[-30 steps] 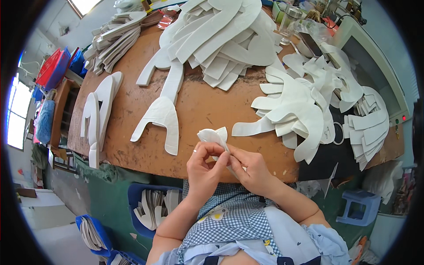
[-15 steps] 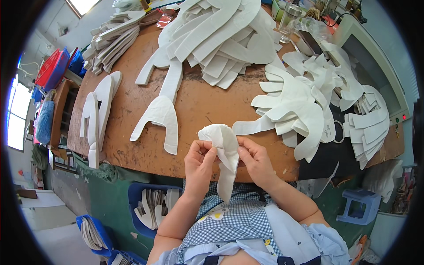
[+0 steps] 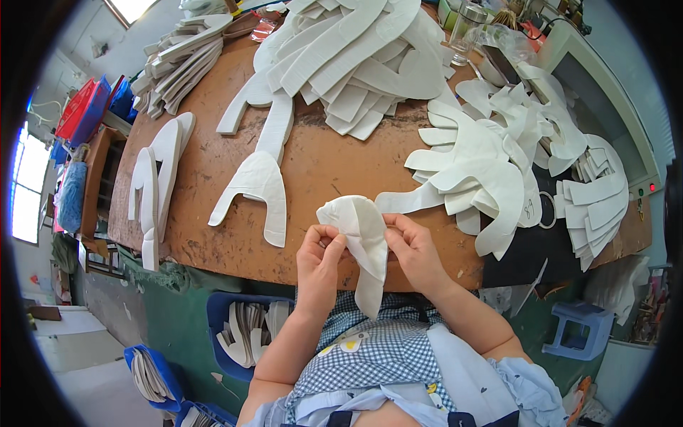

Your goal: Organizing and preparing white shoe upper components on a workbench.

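Over the near edge of the table, both hands hold a soft white curved cloth piece (image 3: 364, 235), its rounded end up and a narrow tail hanging down toward my apron. On its left edge, my left hand (image 3: 319, 260) pinches it between thumb and fingers. The opposite edge is in the closed fingers of my right hand (image 3: 413, 249). Close beyond the hands, a flat white U-shaped piece (image 3: 260, 174) lies on the table. To the right, the long arm of a white piece from a loose heap (image 3: 484, 171) reaches almost to my right hand.
A tall pile of white U-shaped pieces (image 3: 363, 64) covers the far middle of the brown table (image 3: 341, 160). More lie at the left (image 3: 160, 171) and in a stack at the right (image 3: 594, 203). Scissors (image 3: 530, 288) jut over the front edge. Below are a blue bin (image 3: 220, 327) and a stool (image 3: 580, 331).
The cloth piece is turned slightly and spread flatter, with its tail swung a little right and up. Both hands keep their hold and have barely shifted.
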`<state>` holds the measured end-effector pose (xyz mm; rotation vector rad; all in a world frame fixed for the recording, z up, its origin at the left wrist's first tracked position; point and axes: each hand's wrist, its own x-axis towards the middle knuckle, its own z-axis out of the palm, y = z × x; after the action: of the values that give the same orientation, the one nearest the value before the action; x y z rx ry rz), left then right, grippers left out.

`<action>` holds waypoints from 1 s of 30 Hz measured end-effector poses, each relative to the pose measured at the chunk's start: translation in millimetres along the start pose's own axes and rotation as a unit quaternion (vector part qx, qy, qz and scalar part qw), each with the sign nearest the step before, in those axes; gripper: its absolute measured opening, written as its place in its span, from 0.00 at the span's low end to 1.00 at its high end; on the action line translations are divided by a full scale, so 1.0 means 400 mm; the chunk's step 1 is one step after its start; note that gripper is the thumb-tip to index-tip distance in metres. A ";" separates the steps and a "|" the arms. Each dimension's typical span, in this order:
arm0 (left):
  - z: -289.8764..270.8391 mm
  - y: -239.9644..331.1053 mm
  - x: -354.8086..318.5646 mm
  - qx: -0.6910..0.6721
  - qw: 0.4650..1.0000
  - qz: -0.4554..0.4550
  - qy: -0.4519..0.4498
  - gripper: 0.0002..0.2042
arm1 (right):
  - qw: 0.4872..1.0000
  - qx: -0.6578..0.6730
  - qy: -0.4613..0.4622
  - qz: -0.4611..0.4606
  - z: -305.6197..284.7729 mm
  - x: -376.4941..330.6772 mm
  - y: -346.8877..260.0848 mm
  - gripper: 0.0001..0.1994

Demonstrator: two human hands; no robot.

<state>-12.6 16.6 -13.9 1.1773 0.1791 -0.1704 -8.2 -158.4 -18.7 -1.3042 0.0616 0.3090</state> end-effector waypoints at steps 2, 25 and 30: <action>0.002 0.003 0.000 -0.018 1.000 -0.005 0.006 0.02 | 1.000 0.003 -0.001 0.003 -0.006 0.007 0.006 0.14; -0.064 0.136 -0.039 0.169 0.976 0.135 0.028 0.03 | 0.931 -0.329 0.004 -0.155 -0.032 0.013 -0.183 0.25; -0.013 0.106 0.057 0.148 0.981 0.072 -0.101 0.04 | 0.981 -0.179 -0.069 -0.029 0.035 0.014 -0.064 0.20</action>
<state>19.1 36.3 17.2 1.4549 -0.1148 -0.1915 2.0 -150.0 7.6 -1.6333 -0.1552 0.3719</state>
